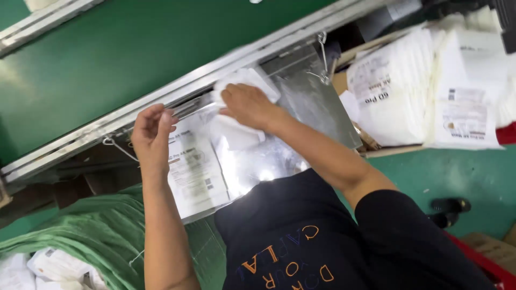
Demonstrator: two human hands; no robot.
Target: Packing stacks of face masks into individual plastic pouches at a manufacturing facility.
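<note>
A folded white cloth piece lies just above the centre of the frame, partly inside a clear glossy plastic bag that spreads over a tilted shiny metal tray hung from the near edge of the conveyor. The right hand rests flat on the cloth, palm down, fingers stretched and pressing on the fabric rather than curled round it. The left hand, left of centre, has its fingers bent together in a pinch at the upper edge of the bag, and seems to grip the thin film there, though the film between the fingertips is hard to make out. A white printed paper label shows through the bag just right of the left wrist. Beyond the hands, a wide green conveyor belt with a silver metal side rail runs diagonally across the upper left of the frame. In the upper right, a stack of white packed bags with printed labels sits in a cardboard box, just beside the tray. In the lower left lies a heap of green cloth, with more white packets at the bottom left corner. The person's dark shirt with orange lettering fills the bottom centre, above a green floor where a black sandal lies at the right.
</note>
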